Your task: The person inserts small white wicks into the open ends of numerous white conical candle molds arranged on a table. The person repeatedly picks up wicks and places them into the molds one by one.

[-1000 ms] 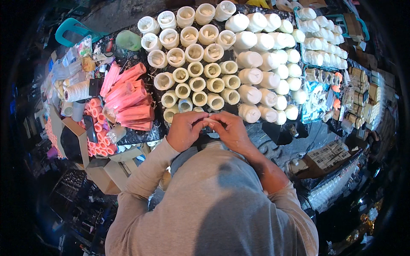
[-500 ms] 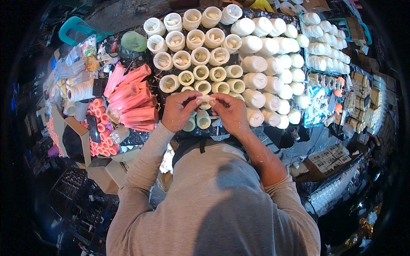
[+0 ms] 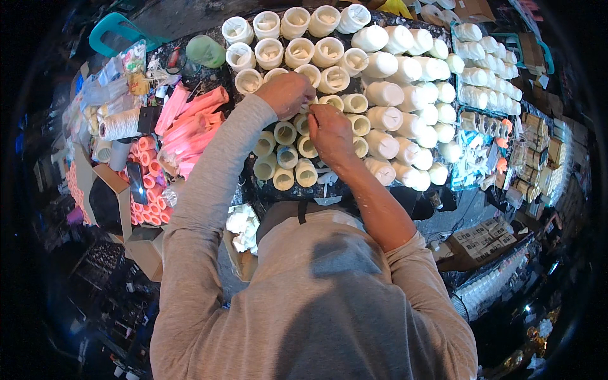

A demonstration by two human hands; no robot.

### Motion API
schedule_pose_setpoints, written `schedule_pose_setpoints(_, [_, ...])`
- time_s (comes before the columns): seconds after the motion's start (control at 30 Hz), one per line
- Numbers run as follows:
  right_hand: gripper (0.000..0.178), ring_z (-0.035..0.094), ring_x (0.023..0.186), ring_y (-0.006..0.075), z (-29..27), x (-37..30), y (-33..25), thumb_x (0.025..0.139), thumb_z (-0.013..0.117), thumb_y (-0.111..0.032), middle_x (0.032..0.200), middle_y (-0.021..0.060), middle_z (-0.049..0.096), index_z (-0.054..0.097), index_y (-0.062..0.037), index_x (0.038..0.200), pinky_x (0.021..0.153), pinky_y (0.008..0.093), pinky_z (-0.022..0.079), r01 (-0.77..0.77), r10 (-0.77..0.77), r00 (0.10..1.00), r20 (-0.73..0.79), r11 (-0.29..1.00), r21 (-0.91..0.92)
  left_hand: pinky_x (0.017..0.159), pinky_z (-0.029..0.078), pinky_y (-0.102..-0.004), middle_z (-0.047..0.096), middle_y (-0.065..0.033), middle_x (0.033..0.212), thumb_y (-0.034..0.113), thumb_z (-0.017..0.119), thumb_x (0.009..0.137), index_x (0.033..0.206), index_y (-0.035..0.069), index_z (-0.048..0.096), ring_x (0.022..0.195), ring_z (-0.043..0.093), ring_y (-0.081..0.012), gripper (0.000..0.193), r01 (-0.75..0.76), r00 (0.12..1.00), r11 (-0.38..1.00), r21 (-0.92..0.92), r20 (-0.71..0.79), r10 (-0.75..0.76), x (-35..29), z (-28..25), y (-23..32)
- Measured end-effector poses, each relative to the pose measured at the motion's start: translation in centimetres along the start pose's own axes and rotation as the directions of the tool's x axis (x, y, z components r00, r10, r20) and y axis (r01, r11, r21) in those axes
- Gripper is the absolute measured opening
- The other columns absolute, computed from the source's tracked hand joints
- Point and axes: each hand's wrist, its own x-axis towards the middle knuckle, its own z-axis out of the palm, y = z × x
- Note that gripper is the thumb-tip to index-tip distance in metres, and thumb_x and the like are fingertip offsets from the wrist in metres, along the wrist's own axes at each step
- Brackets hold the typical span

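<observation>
Both my hands are close together above rows of open cream-coloured cylindrical cups. My left hand (image 3: 288, 95) reaches across the middle rows, its fingers curled in and pressed together. Just right of it, my right hand (image 3: 331, 132) is bent over smaller cups, its fingertips drawn together near the left hand's. Whatever the fingers hold is too small or hidden to make out. Far cups (image 3: 325, 20) contain pale loose pieces, while near cups (image 3: 283, 179) look hollow. To the right of my hands stand white candles (image 3: 384, 118) with thin wicks lying on their tops.
Salmon-pink tubes (image 3: 193, 111) are piled left of the cups, near a spool of white string (image 3: 119, 128) and a dark phone-like device (image 3: 135, 180). A translucent green container (image 3: 204, 52) stands behind them. Trays of white candles (image 3: 475, 73) stand far right. A cardboard box (image 3: 144, 259) is at lower left.
The hands have moved away from me, the left one further across the cups. Earlier they pinched a small white piece between them; now their fingertips are mostly hidden. More near cups show.
</observation>
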Motion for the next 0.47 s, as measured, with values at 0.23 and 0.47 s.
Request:
schedule_pose_setpoints(0.23, [0.015, 0.068, 0.089, 0.0422, 0.9, 0.6, 0.2, 0.089, 0.064, -0.007, 0.096, 0.0199, 0.07, 0.066, -0.0003, 0.102, 0.078, 0.052, 0.055, -0.158, 0.157, 0.984, 0.087, 0.987, 0.005, 0.078, 0.055, -0.0433, 0.074, -0.0166, 0.097, -0.003, 0.071, 0.078, 0.107, 0.002, 0.076, 0.087, 0.07, -0.0364, 0.03, -0.052, 0.999, 0.991, -0.122, -0.021, 0.05, 0.0, 0.1, 0.1])
schedule_pose_setpoints(0.47, [0.028, 0.072, 0.097, 0.0431, -0.1, -0.3, 1.0, 0.091, 0.061, -0.009, 0.111, 0.0236, 0.074, 0.075, -0.0022, 0.114, 0.089, 0.0482, 0.058, -0.207, 0.202, 0.978, 0.046, 0.949, 0.236, 0.088, 0.056, -0.0463, 0.075, -0.0173, 0.109, 0.002, 0.068, 0.084, 0.113, 0.005, 0.075, 0.103, 0.072, -0.0361, 0.03, 0.09, 0.994, 0.993, -0.072, -0.057, -0.094, -0.9, -0.2, 0.5])
